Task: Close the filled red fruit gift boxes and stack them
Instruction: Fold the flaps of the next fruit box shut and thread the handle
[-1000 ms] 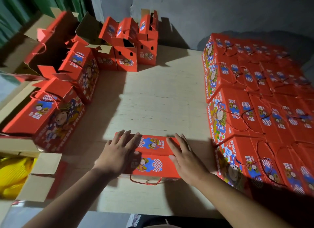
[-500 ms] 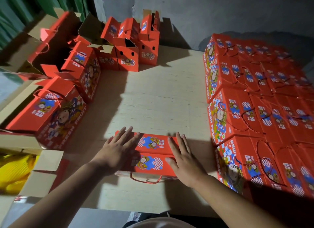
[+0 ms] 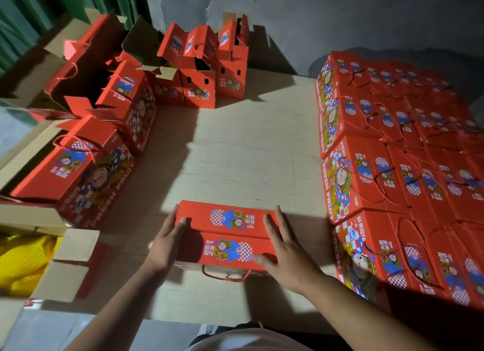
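A pale wooden tabletop (image 3: 235,151) sat lit in bright patches, cut by hard dark shadows. Behind it rose a rough grey wall (image 3: 340,18), mottled and dim. At far left hung a green curtain (image 3: 31,12) in folds.

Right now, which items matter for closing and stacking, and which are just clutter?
In play:
- closed red cardboard gift box under both hands
- left hand, right hand
- stack of closed red boxes
- open-flapped red boxes

Just lying about:
- pale wooden table
- yellow padding in plain carton
- green curtain
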